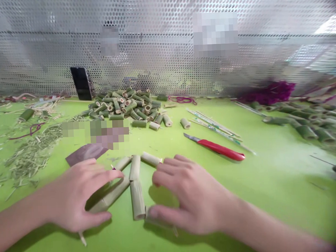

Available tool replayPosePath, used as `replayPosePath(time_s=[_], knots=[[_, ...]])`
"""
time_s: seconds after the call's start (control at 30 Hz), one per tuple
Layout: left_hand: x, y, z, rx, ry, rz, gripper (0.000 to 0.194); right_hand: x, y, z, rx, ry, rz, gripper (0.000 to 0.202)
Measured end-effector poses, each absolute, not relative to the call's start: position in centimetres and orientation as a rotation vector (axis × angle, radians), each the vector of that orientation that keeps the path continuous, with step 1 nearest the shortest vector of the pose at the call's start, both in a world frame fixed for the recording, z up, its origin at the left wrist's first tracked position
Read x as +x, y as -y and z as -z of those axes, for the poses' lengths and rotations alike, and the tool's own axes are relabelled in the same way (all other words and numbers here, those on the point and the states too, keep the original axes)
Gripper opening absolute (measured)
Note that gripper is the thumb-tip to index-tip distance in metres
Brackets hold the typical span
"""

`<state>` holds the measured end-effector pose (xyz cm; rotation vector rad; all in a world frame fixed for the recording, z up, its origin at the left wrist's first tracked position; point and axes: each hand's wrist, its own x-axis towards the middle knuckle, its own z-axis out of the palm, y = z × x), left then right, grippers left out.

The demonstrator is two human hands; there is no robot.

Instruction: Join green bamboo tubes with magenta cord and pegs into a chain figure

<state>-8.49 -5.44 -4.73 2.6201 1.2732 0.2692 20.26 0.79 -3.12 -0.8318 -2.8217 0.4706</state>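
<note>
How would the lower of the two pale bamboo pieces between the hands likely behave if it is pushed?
The lower piece would probably roll if pushed sideways, since its sides look rounded. It seems stiff, being straight and woody. Pushed lengthwise, it may press against the upper piece, because their ends meet or nearly meet.

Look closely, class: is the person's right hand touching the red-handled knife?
Apart. The head view shows a strip of green tabletop between the right hand and the red-handled knife.
</note>
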Motion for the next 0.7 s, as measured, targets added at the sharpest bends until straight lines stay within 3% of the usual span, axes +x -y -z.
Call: replayPosePath(time_s=[0.27, 0.4, 0.5, 0.7], knots=[[-7.0, 5.6, 5.3, 2.371, -1.573, -0.15, 0.056, 20.3, 0.7, 2.3, -1.046, 3.051, -0.342, 0.039], [-7.4, 6.5, 4.4, 2.338, -1.576, -0.064, 0.08, 20.6, -0.5, 1.9, -1.106, 3.02, -0.334, 0.035], [-7.7, 7.2, 3.9, 2.314, -1.522, -0.066, 0.084, 20.2, -0.5, 2.0, -1.051, 3.019, -0.403, 0.041], [-7.0, 7.1, 3.6, 2.234, -1.377, -0.069, 0.081, 20.1, 0.0, 2.2, -1.121, 3.07, -0.319, 0.013]])
